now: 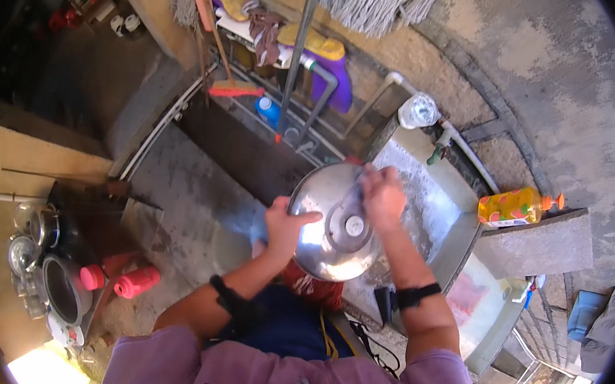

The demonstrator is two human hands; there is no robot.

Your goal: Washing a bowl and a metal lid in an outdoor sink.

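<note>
A round, shiny metal pot lid (316, 184) with a knob at its centre is held in front of my body, partly over the sink. My left hand (286, 226) grips its left rim, thumb on the upper face. On the lid's upper right rests my right hand (383, 196), fingers bent over a greyish thing too blurred to name. Behind and to the right, the concrete sink (449, 244) has whitish suds or water in its basin.
A green-handled tap (439, 149) juts over the sink. A yellow pump bottle (511, 207) stands on the right ledge. A blue bottle (268, 109) is by the wall pipes. Pots (67, 291) and a pink bottle (138, 281) lie to the left.
</note>
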